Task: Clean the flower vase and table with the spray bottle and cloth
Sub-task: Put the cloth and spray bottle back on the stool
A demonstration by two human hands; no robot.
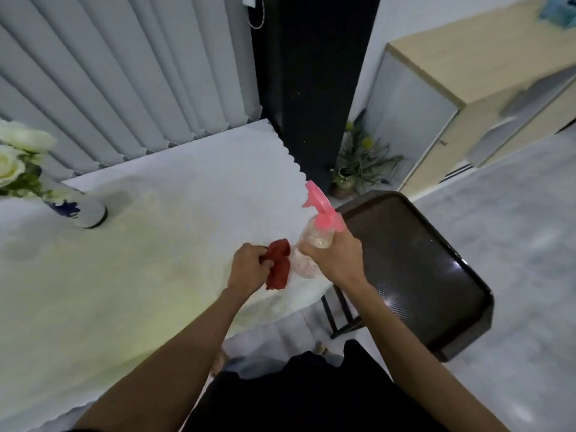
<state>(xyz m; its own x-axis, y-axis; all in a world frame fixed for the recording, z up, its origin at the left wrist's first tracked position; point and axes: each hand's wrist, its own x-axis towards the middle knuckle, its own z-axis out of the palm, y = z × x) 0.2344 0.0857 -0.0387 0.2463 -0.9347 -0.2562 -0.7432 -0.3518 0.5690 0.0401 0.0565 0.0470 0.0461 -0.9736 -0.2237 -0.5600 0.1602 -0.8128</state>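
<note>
My left hand (247, 265) grips a crumpled red cloth (278, 266) near the right edge of the table (131, 260), which is covered by a white cloth. My right hand (336, 260) is wrapped around a clear spray bottle (313, 244) with a pink trigger head, held upright just right of the red cloth. A white flower vase (81, 212) with blue pattern stands at the table's far left. It holds white flowers (17, 157).
A dark chair (414, 269) stands right of the table, under my right arm. Grey vertical blinds (124, 73) hang behind the table. A wooden cabinet (467, 88) and a small potted plant (358, 163) stand at the back right.
</note>
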